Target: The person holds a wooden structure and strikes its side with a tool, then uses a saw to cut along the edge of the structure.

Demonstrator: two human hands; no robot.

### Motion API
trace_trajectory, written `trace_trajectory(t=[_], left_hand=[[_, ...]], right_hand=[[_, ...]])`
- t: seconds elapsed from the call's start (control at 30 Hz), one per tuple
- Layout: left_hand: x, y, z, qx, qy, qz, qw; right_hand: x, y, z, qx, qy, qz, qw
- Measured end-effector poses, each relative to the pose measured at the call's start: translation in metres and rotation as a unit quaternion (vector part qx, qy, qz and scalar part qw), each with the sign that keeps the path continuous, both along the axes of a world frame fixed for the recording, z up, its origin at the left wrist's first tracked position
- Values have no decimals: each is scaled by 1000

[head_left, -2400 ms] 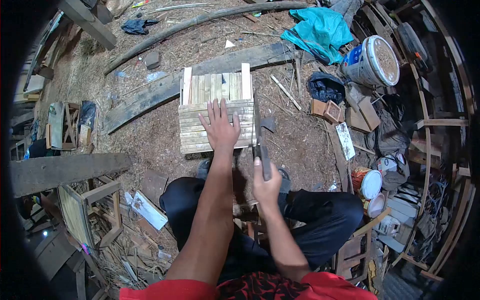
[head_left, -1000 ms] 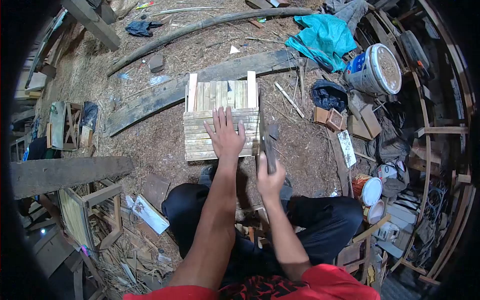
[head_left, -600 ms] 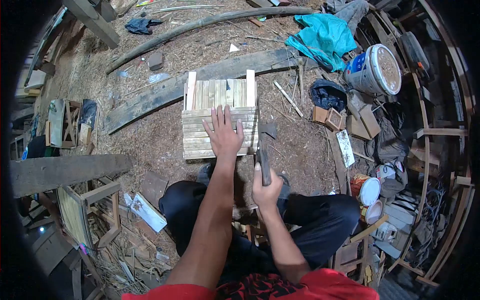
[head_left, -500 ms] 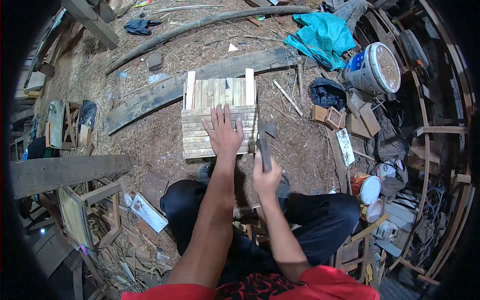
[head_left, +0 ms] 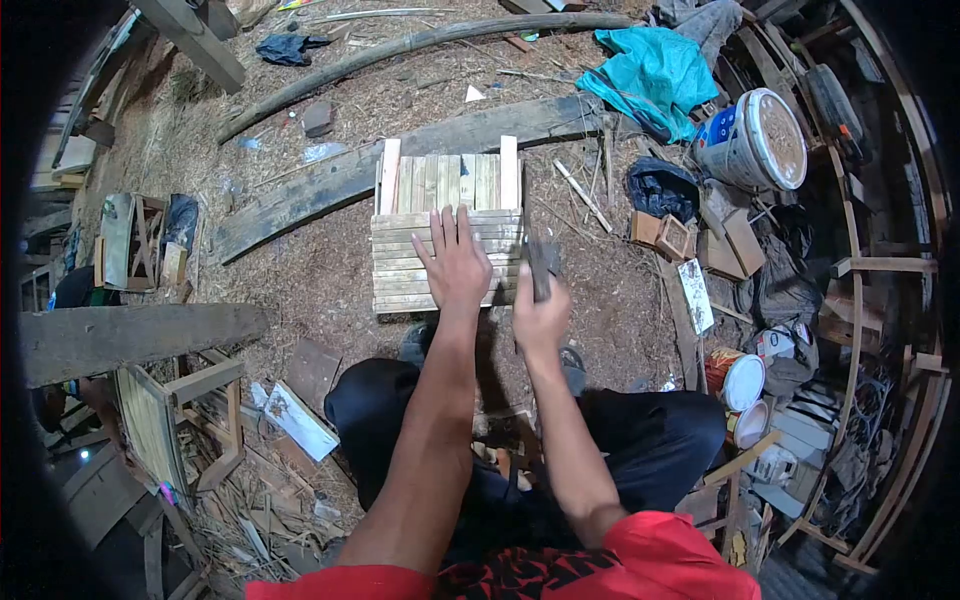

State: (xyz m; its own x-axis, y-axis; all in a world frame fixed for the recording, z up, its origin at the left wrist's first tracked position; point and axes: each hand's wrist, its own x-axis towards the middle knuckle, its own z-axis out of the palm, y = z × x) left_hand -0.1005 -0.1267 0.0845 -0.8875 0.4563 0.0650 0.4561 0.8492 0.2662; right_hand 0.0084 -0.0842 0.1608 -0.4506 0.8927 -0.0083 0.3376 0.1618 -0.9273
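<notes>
My left hand (head_left: 459,262) lies with fingers spread on the front slats of a small slatted wooden piece (head_left: 400,285). This piece has crosswise slats in front, lengthwise slats behind, and a pale upright strip on each far side. Just off its right edge, my right hand (head_left: 542,315) is closed around the dark handle of a hatchet-like tool (head_left: 540,262). The tool points away from me, its dark head close beside the ends of the slats. Motion blurs the head, so I cannot tell its exact kind.
Behind the slatted piece lies a long dark plank (head_left: 300,210), with a curved pole (head_left: 400,48) beyond. A white bucket (head_left: 765,140), a teal plastic sheet (head_left: 655,75) and wood offcuts (head_left: 665,235) sit to the right. A thick beam (head_left: 140,343) and wooden frames (head_left: 205,385) stand left.
The tool and my right hand have shifted slightly right and tilted. My left hand stays spread on the slats. The whole view has moved slightly.
</notes>
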Motion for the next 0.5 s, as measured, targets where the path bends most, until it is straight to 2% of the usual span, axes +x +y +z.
trace_trajectory(t=[0.07,0.1,0.2,0.33,0.47,0.5], left_hand=[[-2,2,2,-3,-5,-2,1000],[-1,1,1,-1,-4,-1,1000],[1,-1,-2,-1,-6,1,1000],[-1,0,-3,6,2,-2,1000],[-2,1,-2,-13,-9,-5,1000],[-2,2,0,-19,-13,-3,1000]], right_hand=[[34,-22,16,-9,-3,30,1000],[43,-36,21,23,32,11,999],[42,-32,26,-13,-5,12,1000],[-3,10,-12,-14,4,21,1000],[50,-38,8,60,12,25,998],[50,-35,11,42,10,29,999]])
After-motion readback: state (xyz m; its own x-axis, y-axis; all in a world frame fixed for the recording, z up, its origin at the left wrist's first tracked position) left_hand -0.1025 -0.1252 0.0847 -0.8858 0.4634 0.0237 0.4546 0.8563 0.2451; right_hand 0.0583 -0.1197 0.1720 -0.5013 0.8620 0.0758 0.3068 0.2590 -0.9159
